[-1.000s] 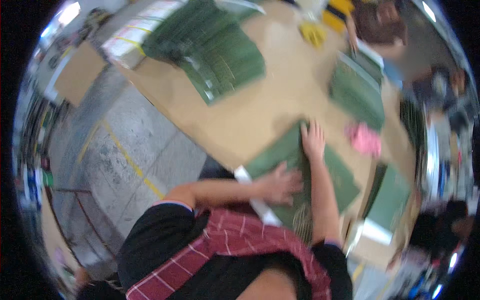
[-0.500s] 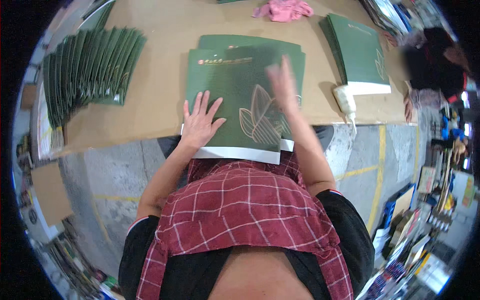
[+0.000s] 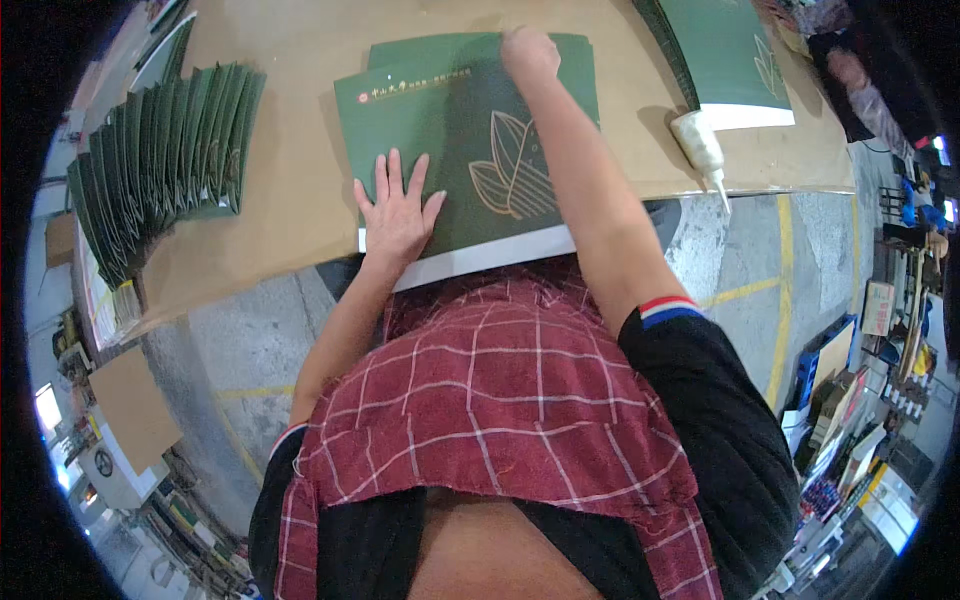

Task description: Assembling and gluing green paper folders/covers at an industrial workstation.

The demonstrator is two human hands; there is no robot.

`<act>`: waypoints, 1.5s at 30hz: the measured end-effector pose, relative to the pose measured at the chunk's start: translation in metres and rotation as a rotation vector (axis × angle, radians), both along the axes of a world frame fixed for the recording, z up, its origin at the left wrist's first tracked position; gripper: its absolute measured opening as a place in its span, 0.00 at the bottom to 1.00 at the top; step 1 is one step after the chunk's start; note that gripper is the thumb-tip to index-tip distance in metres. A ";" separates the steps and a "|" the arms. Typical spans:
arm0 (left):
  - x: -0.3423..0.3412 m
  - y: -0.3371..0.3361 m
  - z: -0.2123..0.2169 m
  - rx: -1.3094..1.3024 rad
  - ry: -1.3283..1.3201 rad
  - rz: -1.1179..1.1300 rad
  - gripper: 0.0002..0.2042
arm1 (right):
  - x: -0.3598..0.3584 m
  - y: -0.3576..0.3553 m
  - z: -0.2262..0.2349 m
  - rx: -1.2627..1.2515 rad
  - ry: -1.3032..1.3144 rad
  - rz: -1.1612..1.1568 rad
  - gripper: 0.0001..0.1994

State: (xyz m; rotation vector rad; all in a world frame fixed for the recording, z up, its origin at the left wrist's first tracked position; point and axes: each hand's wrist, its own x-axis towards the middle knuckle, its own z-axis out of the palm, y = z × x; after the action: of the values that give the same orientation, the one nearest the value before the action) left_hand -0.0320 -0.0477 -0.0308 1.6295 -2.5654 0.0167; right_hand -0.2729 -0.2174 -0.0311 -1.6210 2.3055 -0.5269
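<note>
A flat green paper bag [image 3: 430, 130] with a gold leaf outline and a white strip along its near edge lies in front of me, slightly turned. Another green bag [image 3: 400, 52] shows beneath it at the far side. My left hand [image 3: 398, 215] rests on the top bag's near left part, palm down and fingers spread. At the bag's far edge, my right hand [image 3: 530, 55] is closed with its knuckles up and touches the green surface. The fingertips are hidden, so I cannot see whether they pinch anything.
A fanned row of folded green bags [image 3: 165, 155] stands at the left of the brown table [image 3: 290, 170]. On the right lie a stack of green bags [image 3: 725, 55] and a white glue bottle [image 3: 698, 142] with its nozzle over the table edge. Another person's arm [image 3: 860, 95] shows at far right.
My right hand has gone from open and blurred above the bag to closed at its far edge. The top bag has turned slightly. My left hand stays flat on it. The view has shifted.
</note>
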 end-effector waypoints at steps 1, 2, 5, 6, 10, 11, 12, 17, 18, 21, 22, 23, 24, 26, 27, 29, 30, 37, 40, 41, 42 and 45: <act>-0.002 0.000 0.001 -0.005 0.008 0.001 0.26 | -0.011 -0.006 -0.011 -0.042 0.072 0.058 0.21; -0.004 0.001 0.002 -0.023 0.016 -0.014 0.25 | -0.023 -0.006 -0.022 -0.085 0.145 0.114 0.21; -0.005 0.000 0.001 -0.050 0.045 -0.013 0.25 | -0.028 0.005 -0.029 -0.233 0.013 -0.009 0.23; 0.009 0.006 -0.005 -0.027 0.040 0.053 0.25 | 0.004 0.030 -0.002 -0.146 -0.041 0.175 0.28; 0.005 0.006 -0.003 -0.120 0.062 0.036 0.24 | -0.002 0.127 0.030 -0.025 -0.095 0.300 0.30; 0.003 0.005 -0.003 -0.141 0.049 0.023 0.25 | 0.001 0.149 0.043 -0.016 -0.088 0.306 0.30; 0.005 0.006 -0.003 -0.115 0.074 0.019 0.24 | 0.005 0.168 0.053 0.079 -0.080 0.250 0.30; 0.002 0.003 -0.006 -0.135 0.065 0.014 0.25 | -0.001 0.187 0.026 0.060 -0.234 0.057 0.30; 0.001 0.003 -0.008 -0.128 0.065 0.011 0.25 | -0.010 0.191 0.011 -0.057 -0.471 0.036 0.29; 0.001 0.003 -0.010 -0.109 0.048 0.019 0.25 | -0.009 0.197 0.013 -0.150 -0.574 0.030 0.25; 0.002 0.004 -0.011 -0.093 0.030 0.016 0.26 | -0.010 0.199 0.022 -0.302 0.035 0.326 0.23; 0.004 0.006 -0.013 -0.090 0.030 0.028 0.26 | -0.012 0.202 0.029 -0.441 0.657 0.606 0.20; 0.003 0.003 -0.013 -0.094 0.066 0.011 0.25 | -0.021 0.214 0.012 -0.313 0.615 0.766 0.19; 0.005 0.002 -0.012 -0.065 0.114 -0.004 0.24 | -0.033 0.223 0.005 -0.206 0.476 0.906 0.20; 0.009 0.003 -0.013 -0.064 0.109 0.011 0.24 | -0.034 0.226 0.009 -0.089 0.328 1.026 0.20; 0.018 0.003 -0.012 -0.063 0.174 -0.086 0.23 | -0.036 0.229 0.018 0.004 0.347 1.106 0.25; 0.027 0.004 -0.007 -0.030 0.183 -0.165 0.23 | -0.033 0.234 0.030 0.090 0.346 1.136 0.29; 0.098 0.035 0.028 0.266 0.063 -0.611 0.29 | -0.028 0.246 0.022 0.105 0.317 1.110 0.35; 0.100 0.033 0.012 0.109 -0.069 -0.645 0.28 | -0.021 0.252 0.018 -0.079 0.214 0.976 0.31; 0.102 0.032 0.001 -0.011 -0.096 -0.657 0.28 | -0.020 0.252 0.018 -0.085 0.208 0.980 0.31; 0.100 0.032 0.000 0.025 0.006 -0.638 0.27 | -0.023 0.254 0.019 -0.106 0.186 1.003 0.30; 0.104 0.030 -0.001 0.171 0.155 -0.592 0.23 | -0.025 0.258 0.030 -0.071 0.180 1.071 0.29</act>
State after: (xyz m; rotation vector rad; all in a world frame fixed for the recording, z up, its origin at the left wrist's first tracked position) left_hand 0.0718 -0.0176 -0.0314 0.8075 -2.8691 -0.3651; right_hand -0.2981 0.0402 -0.0007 -2.6414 1.1725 -0.1899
